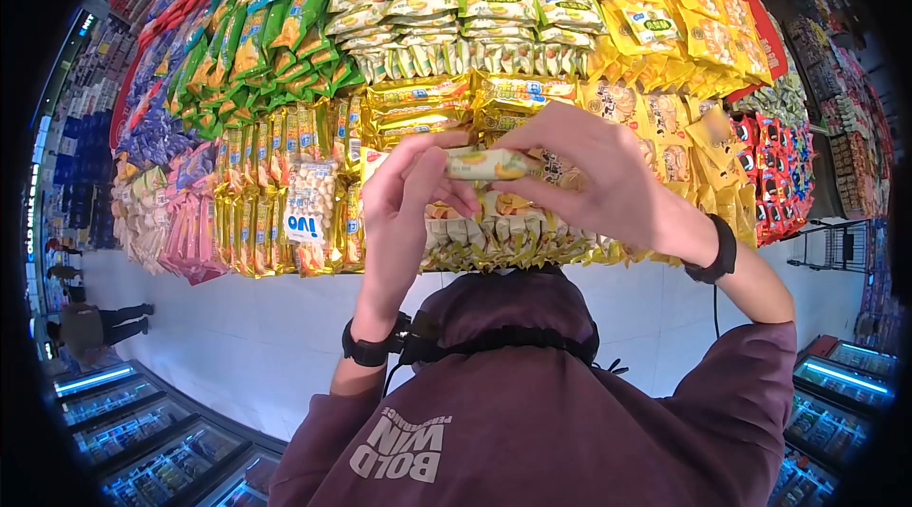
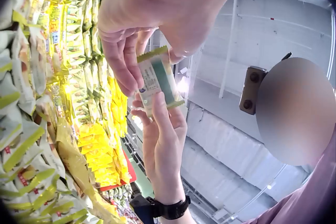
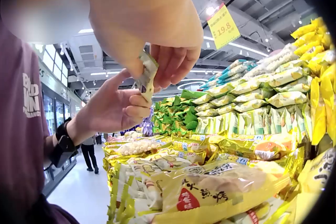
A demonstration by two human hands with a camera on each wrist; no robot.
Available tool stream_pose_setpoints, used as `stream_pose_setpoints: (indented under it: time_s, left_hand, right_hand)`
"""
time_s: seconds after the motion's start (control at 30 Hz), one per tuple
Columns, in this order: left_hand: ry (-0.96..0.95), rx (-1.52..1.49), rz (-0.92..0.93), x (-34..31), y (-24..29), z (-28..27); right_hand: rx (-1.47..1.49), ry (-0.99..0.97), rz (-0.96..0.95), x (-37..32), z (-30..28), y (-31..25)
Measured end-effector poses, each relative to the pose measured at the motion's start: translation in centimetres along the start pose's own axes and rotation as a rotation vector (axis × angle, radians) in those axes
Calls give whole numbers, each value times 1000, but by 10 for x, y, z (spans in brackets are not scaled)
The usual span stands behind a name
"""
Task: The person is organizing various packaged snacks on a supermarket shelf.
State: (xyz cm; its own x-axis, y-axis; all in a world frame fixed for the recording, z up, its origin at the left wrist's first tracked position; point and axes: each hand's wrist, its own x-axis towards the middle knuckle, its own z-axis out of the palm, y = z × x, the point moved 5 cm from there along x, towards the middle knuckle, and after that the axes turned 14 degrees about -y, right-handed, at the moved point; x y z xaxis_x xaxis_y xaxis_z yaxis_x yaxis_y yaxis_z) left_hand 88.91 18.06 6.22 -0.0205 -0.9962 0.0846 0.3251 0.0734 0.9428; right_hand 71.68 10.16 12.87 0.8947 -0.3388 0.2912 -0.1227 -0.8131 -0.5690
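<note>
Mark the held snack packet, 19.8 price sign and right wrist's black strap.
Snack packet (image 2: 157, 76): left wrist view, printed face.
19.8 price sign (image 3: 224, 26): right wrist view, yellow front.
Black strap (image 1: 725, 248): head view, outer band.

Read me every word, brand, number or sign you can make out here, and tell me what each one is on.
"BOLD WIN": purple shirt, upside down in the head view.
"19.8": yellow price sign.
"凤梨酥": green-and-white packets.
"煎烤": yellow bag in front.
"OLD MILK": lit sign, sideways; the rest is unclear.
Too small or blurred: the held packet, the white bag and most other packaging.
</note>
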Motion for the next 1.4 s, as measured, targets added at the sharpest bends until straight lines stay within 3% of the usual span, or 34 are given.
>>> stream_pose_setpoints:
  time_s: [0.1,0.17,0.23,0.33,0.43,0.63,0.83,1.03,1.13,1.23,1.4]
  left_hand:
    - [-16,388,125,3,-5,-7]
    - [15,437,163,5,-3,-1]
    - [43,226,120,5,2,8]
    - [36,98,28,2,5,15]
    - [34,90,27,1,5,16]
    - [109,288,63,-3,8,18]
    - [112,258,58,-2,8,18]
    - [-111,140,-45,-2,-3,21]
    - [-134,150,-58,-5,-10,26]
    - [-15,141,-68,-2,-3,27]
    - [-49,286,-15,-5,-3,23]
  right_hand:
    - [226,-31,168,0,3,15]
    - [385,-77,235,-1,10,22]
    - [587,-108,282,-3,19,26]
    - [604,-249,427,-3,17,23]
    - [690,-158,435,-4,15,22]
    - [849,-236,425,-6,25,32]
    - [764,-239,442,-5,19,29]
    - [758,-135,460,1,9,17]
    - [664,-153,362,3,15,21]
    - [751,-51,368,3,18,27]
    - [747,-115,248,1,17,26]
